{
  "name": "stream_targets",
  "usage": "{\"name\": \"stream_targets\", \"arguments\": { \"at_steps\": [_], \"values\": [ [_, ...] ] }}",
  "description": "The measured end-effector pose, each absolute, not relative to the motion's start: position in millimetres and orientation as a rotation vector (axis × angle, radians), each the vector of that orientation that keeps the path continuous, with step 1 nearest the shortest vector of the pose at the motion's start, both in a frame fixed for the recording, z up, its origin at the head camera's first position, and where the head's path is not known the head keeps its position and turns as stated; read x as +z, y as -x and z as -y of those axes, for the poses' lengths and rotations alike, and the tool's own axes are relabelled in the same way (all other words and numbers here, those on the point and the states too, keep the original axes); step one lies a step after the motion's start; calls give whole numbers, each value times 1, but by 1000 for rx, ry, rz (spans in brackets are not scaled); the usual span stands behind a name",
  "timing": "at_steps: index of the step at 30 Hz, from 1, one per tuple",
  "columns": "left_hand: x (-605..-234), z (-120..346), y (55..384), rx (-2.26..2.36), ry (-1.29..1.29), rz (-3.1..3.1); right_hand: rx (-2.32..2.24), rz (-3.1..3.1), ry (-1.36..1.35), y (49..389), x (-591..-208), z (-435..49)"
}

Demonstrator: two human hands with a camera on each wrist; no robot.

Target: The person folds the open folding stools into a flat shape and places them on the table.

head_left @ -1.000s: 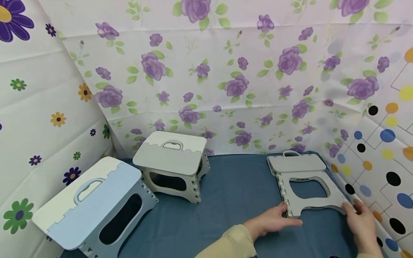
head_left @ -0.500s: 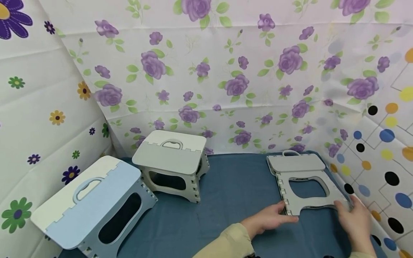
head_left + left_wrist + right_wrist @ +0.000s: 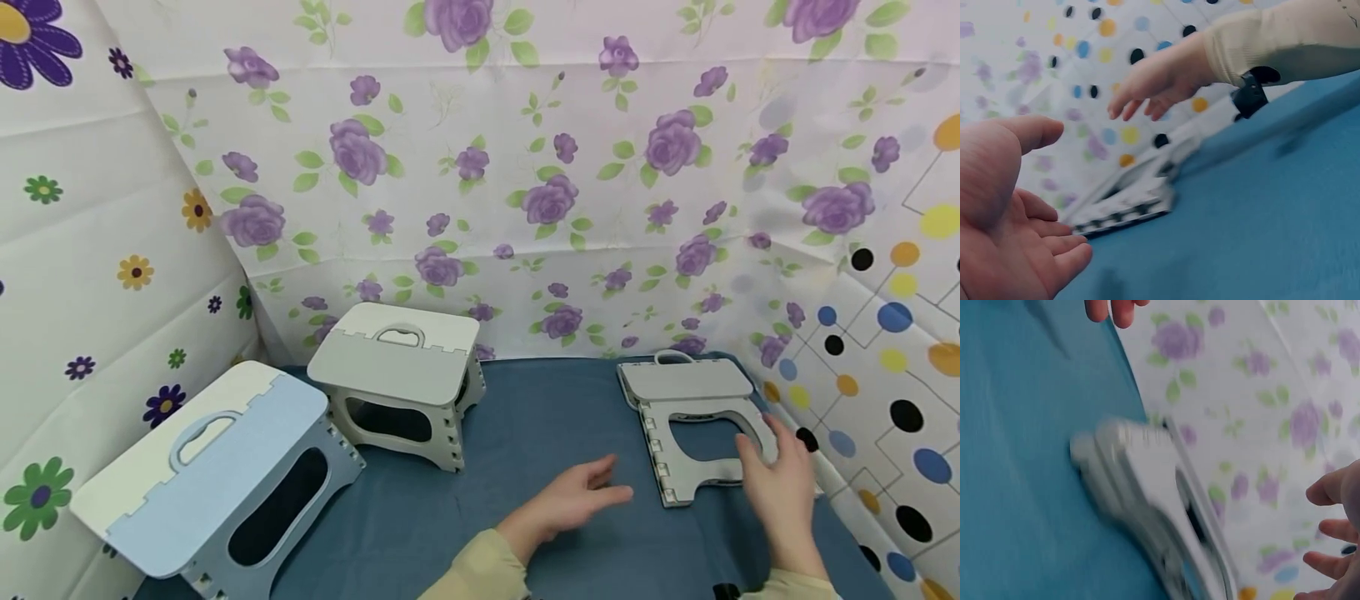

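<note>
A grey-white folding step stool [image 3: 688, 380] lies folded flat on the blue cloth at the right, its handle toward the back. My left hand [image 3: 573, 505] hovers left of its near end, fingers spread and touching nothing. Above the stool's near right part is my right hand [image 3: 782, 483], hiding some of its edge in the head view. In the left wrist view that right hand [image 3: 1163, 78] hangs in the air, clear of the folded stool [image 3: 1125, 209]. The right wrist view shows the stool [image 3: 1160, 481] blurred, with loose right-hand fingers [image 3: 1329, 540] apart from it.
At the left stand two unfolded step stools: a blue-and-white one [image 3: 217, 475] in front and a grey-and-white one [image 3: 397, 358] behind. Blue cloth [image 3: 555, 417] covers the surface. Flowered sheeting [image 3: 510, 167] rises at the back, and dotted sheeting [image 3: 877, 400] borders the right.
Both hands have let go of the folded stool's near end. The left hand moved away to the left; the right rose and moved inward over the stool. The stool stays in place.
</note>
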State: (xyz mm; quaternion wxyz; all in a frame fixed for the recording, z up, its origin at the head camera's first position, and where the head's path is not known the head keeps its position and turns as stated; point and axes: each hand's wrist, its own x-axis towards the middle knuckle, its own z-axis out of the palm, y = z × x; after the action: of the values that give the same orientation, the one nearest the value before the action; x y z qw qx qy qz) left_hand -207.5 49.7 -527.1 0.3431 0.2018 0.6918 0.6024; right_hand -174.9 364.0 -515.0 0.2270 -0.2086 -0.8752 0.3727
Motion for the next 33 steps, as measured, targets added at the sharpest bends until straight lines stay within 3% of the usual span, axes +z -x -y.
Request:
{"name": "stream_targets", "arguments": {
  "at_steps": [21,33],
  "values": [
    [-473,133,214,1813,-649,-1971,1532,2433,34,244,-519,-173],
    [-453,193,213,2063,-728,-2057,1848,2384,-261,245,-522,-86]
  ]
}}
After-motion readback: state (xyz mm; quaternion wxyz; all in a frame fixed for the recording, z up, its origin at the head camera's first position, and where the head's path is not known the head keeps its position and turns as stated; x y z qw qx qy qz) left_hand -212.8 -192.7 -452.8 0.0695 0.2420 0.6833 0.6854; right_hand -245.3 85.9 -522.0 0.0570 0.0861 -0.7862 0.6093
